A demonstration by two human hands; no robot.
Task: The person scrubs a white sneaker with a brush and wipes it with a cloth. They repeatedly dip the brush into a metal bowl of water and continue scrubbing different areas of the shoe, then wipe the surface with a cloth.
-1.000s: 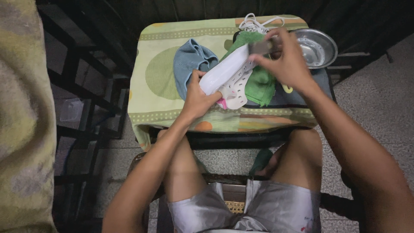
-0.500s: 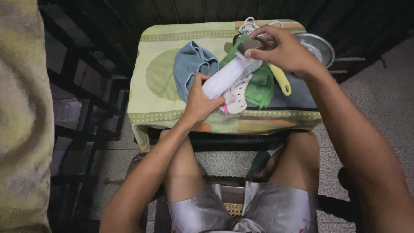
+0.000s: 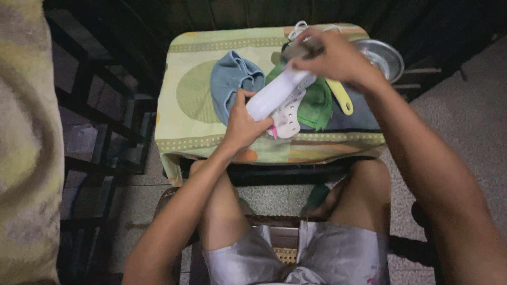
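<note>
I look down on a small table (image 3: pixel 190 68) with a green patterned cloth. My left hand (image 3: pixel 244 124) grips the near end of a white shoe (image 3: pixel 280 97), which lies sole-up and slanted. My right hand (image 3: pixel 332 55) is closed on a dark brush (image 3: pixel 296 51) at the far end of the shoe. A blue cloth (image 3: pixel 229 79) lies to the left, a green cloth (image 3: pixel 317 103) and a yellow handle (image 3: pixel 340 97) to the right. A metal bowl (image 3: pixel 383 55) stands at the far right corner.
</note>
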